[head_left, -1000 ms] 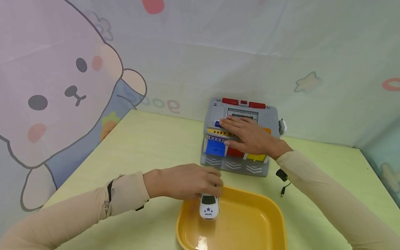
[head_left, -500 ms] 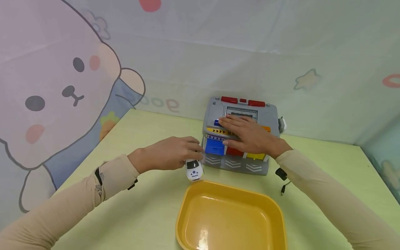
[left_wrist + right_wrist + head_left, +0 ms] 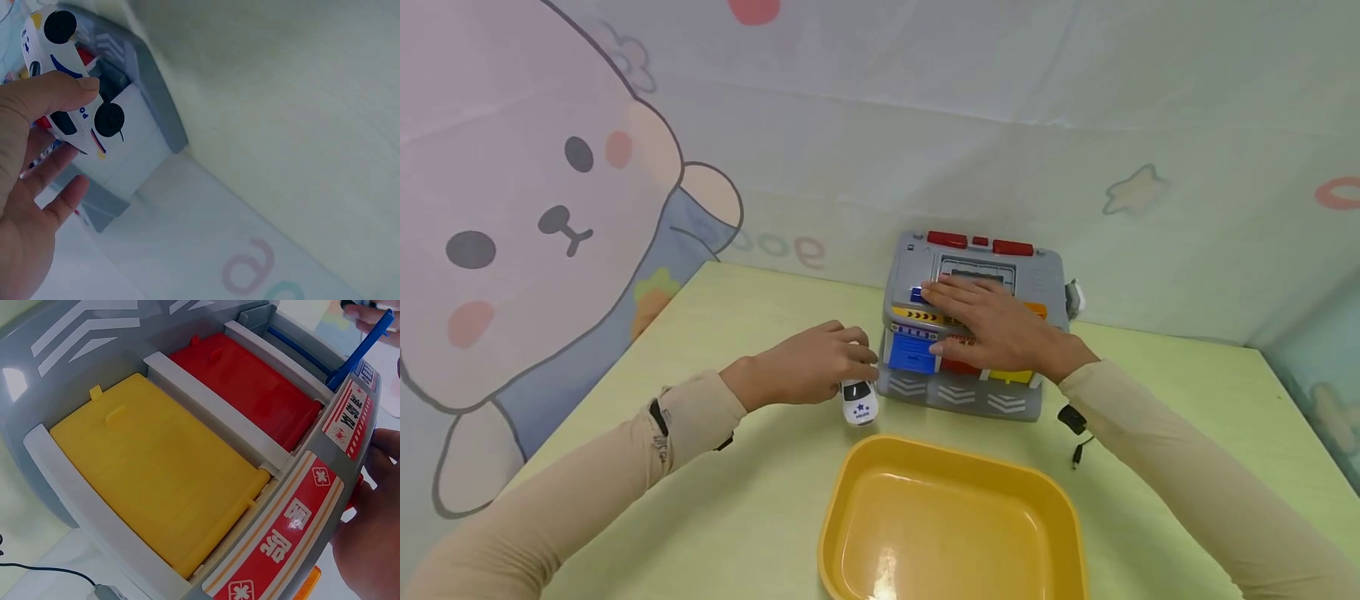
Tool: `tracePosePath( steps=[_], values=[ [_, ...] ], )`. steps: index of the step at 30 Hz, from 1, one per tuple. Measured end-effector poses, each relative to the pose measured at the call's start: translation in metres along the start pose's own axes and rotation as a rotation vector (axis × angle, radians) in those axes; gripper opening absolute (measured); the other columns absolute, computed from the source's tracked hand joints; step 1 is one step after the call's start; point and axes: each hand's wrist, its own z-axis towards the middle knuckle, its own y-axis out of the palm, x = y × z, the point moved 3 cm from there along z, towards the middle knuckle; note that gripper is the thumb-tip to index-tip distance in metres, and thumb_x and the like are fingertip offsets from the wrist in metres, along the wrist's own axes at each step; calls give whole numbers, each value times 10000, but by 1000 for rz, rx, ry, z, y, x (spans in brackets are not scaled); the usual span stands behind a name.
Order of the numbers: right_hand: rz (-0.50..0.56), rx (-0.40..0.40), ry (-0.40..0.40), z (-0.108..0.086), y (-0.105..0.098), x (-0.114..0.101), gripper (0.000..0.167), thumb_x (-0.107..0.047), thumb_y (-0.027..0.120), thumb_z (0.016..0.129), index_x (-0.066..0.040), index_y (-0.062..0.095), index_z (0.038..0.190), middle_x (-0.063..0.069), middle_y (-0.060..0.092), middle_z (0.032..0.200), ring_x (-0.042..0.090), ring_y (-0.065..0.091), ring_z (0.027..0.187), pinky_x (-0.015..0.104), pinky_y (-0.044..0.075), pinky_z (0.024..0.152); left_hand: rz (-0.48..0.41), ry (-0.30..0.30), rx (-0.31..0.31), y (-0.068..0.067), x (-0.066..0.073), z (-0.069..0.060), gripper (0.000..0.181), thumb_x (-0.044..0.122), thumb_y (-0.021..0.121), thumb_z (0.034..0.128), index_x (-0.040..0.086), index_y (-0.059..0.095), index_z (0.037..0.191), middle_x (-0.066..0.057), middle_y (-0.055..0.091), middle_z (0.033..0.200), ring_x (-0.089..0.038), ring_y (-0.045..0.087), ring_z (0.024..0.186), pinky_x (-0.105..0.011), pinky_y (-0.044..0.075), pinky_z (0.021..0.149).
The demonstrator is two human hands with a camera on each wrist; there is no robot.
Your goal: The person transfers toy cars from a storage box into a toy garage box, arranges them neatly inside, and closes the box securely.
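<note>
My left hand pinches a white toy police car by its rear part, at the front left corner of a grey toy garage. In the left wrist view the thumb presses the toy police car's side between the black wheels. My right hand rests on the garage's top with its fingers extended. The garage has a blue door, a red door and a yellow door. In the right wrist view the blue door stands swung outward; the other two lie closed.
A yellow tray stands on the table in front of the garage. To the garage's right lies a black cable plug. A printed cloth backdrop hangs behind the table.
My left hand has carried the toy police car from over the yellow tray up and left to the garage's front left corner. My right hand has stayed on the garage.
</note>
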Motion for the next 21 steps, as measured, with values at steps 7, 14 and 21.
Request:
tracePosePath(
  steps=[7,14,21],
  values=[
    [-5,13,-12,0,-1,-2,821,-568,571,942,-163,274,1592,26,312,1644,290,254,1534,546,193,1237,-13,86,-15,15,12,12,328,83,723,903,190,715,1214,12,719,1194,-201,590,1163,-324,532,979],
    [-7,26,-9,-1,1,-2,834,-574,590,929,-164,287,1588,21,320,1641,282,262,1532,538,199,1238,8,182,-25,29,23,29,259,119,652,966,183,699,1213,34,719,1187,-171,629,1108,-309,514,1023],
    [-10,41,-23,-2,2,0,847,-578,596,924,-160,281,1590,37,317,1642,286,262,1532,550,218,1228,87,214,-26,37,28,45,270,198,618,990,197,674,1255,49,690,1260,-139,619,1177,-321,464,1102]
  ],
)
